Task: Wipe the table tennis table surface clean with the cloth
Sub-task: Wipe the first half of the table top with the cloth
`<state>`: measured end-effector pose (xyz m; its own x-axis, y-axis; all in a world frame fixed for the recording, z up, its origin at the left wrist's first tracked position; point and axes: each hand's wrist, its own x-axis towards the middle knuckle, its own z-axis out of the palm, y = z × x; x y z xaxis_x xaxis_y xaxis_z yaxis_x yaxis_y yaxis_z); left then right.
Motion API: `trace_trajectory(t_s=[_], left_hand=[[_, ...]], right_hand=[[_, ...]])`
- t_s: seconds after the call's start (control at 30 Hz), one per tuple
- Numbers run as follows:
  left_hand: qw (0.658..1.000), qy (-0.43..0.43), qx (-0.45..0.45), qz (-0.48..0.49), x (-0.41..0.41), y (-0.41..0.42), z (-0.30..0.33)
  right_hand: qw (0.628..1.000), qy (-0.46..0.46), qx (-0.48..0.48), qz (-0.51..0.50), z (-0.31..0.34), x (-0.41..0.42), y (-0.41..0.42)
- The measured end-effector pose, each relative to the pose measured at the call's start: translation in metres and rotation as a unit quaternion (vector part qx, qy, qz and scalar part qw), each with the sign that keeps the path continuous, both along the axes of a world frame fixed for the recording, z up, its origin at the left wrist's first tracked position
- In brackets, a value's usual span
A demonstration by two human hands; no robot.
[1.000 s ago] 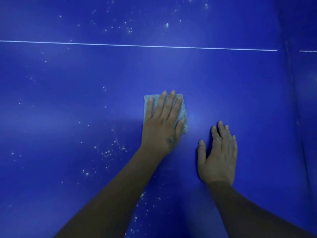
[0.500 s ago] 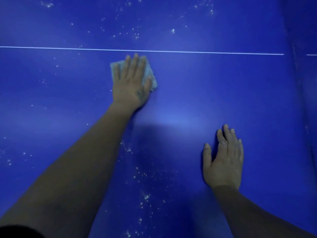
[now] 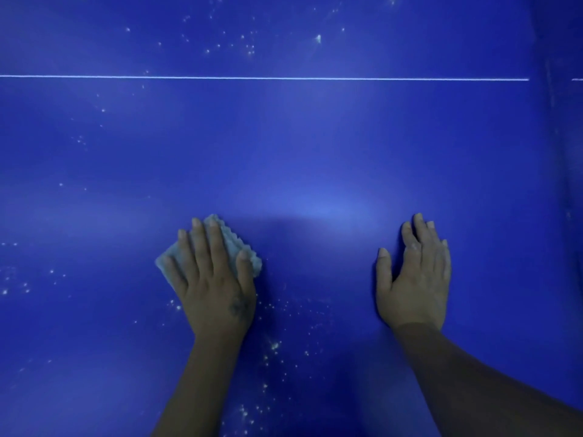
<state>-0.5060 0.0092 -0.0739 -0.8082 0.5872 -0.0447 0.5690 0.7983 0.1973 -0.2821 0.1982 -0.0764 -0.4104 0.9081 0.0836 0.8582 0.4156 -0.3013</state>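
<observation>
Head view: the left hand (image 3: 214,279) lies flat with fingers spread on a pale cloth (image 3: 235,244), pressing it onto the blue table (image 3: 315,146). The cloth's scalloped edge shows to the right of the fingers. The right hand (image 3: 415,279) rests open and empty on the table, well apart to the right. A white line (image 3: 252,77) crosses the far side. White specks (image 3: 274,345) lie near, between the forearms. A broad bare stretch lies between hands and line.
</observation>
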Motion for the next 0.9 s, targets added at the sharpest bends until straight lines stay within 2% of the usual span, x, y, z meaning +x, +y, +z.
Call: trace_trajectory(t_s=[0.23, 0.43, 0.57, 0.77, 0.9], left_hand=[[0.999, 0.035, 0.025, 0.003, -0.049, 0.060, -0.009], [1.000, 0.016, 0.006, -0.025, 0.003, 0.027, -0.003], [1.000, 0.021, 0.012, -0.011, 0.008, 0.046, -0.005], [0.991, 0.042, 0.022, -0.125, 0.019, 0.102, -0.010], [0.972, 0.032, 0.037, -0.231, 0.064, 0.090, -0.005]], right_hand=[[1.000, 0.010, 0.015, 0.002, -0.002, -0.001, -0.001], [1.000, 0.004, 0.018, 0.005, -0.002, 0.001, -0.001], [1.000, 0.002, 0.020, 0.001, -0.002, -0.001, -0.001], [0.999, 0.007, 0.033, 0.003, -0.003, 0.000, -0.002], [0.999, 0.009, 0.049, -0.002, -0.006, -0.001, -0.002]])
